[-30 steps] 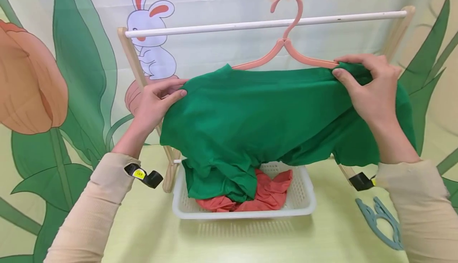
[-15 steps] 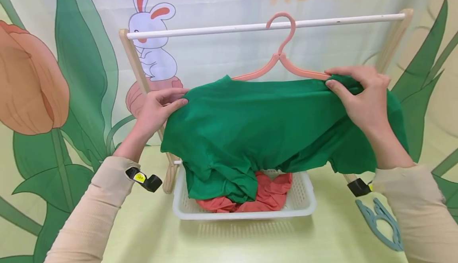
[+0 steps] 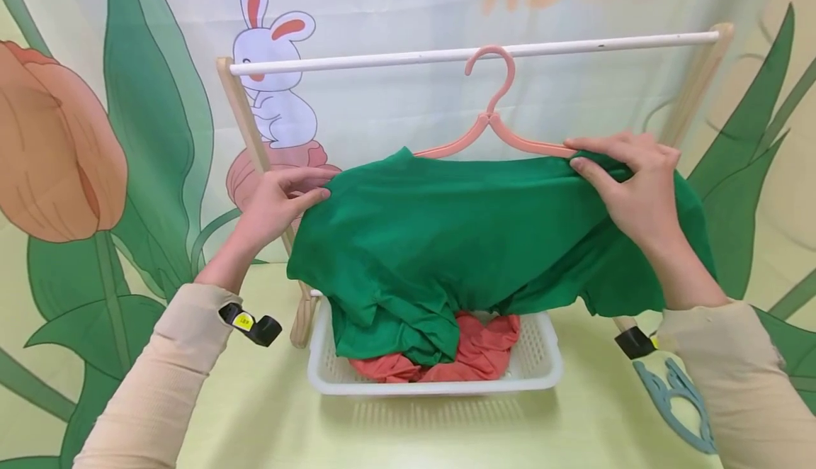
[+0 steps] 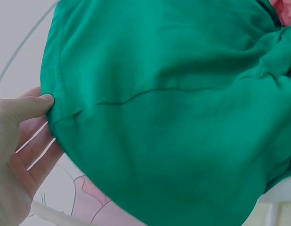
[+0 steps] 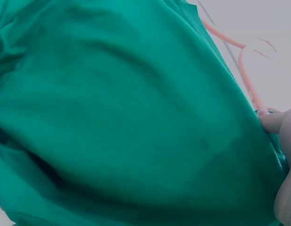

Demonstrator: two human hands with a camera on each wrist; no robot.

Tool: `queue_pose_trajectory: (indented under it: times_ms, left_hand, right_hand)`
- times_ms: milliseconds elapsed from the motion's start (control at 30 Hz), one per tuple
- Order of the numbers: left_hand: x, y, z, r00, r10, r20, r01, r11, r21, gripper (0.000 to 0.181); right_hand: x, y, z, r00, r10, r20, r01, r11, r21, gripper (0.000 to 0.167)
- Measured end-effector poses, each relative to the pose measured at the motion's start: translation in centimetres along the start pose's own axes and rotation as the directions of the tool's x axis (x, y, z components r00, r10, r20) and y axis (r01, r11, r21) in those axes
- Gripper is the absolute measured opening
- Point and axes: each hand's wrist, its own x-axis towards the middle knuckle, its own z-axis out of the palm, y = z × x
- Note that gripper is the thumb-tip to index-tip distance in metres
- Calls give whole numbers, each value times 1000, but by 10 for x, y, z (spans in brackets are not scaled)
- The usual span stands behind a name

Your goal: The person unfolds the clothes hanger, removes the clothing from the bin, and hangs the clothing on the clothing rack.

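A green T-shirt (image 3: 459,228) hangs on a pink clothes hanger (image 3: 494,122), whose hook overlaps the white rail (image 3: 395,58) in the head view. At the left shoulder my left hand (image 3: 274,203) pinches the cloth between thumb and fingers. My right hand (image 3: 637,185) grips the right shoulder together with the hanger's arm. The shirt's lower part droops into a white basket (image 3: 535,377). In the left wrist view, the thumb (image 4: 39,104) lies on the green cloth's edge. The right wrist view shows the other thumb (image 5: 270,121) beside the hanger's arm. The shirt hides the hanger's ends.
Coral-red cloth (image 3: 478,348) lies in the basket under the shirt. Wooden posts (image 3: 239,111) carry the rail. A folded blue-green hanger (image 3: 678,402) lies on the table by the right forearm. Behind the rack hangs a printed backdrop with a rabbit (image 3: 274,93).
Both hands have lowered the shirt and hanger, shifting them slightly left. The hook, earlier well above the rail, now has its top about level with it. Both grips stay the same.
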Motion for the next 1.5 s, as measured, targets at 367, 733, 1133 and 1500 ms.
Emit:
queue_pose_trajectory:
  times_ms: [367, 733, 1133, 1500]
  left_hand:
    - [-6, -2, -27, 962, -34, -270, 52, 997, 61, 29]
    - [4, -18, -42, 739, -127, -662, 39, 989, -146, 40]
    - [11, -46, -43, 899, -167, -404, 10, 932, -361, 65]
    - [7, -61, -43, 932, -180, -315, 48, 922, -384, 65]
  right_hand:
    - [-4, 8, 3, 1000, 4, -12, -4, 1000, -3, 26]
    - [2, 9, 1, 998, -53, -24, 52, 998, -28, 26]
    - [12, 8, 2, 994, -102, -25, 101, 994, -39, 26]
    - [19, 11, -1, 994, -101, -37, 100, 994, -36, 26]
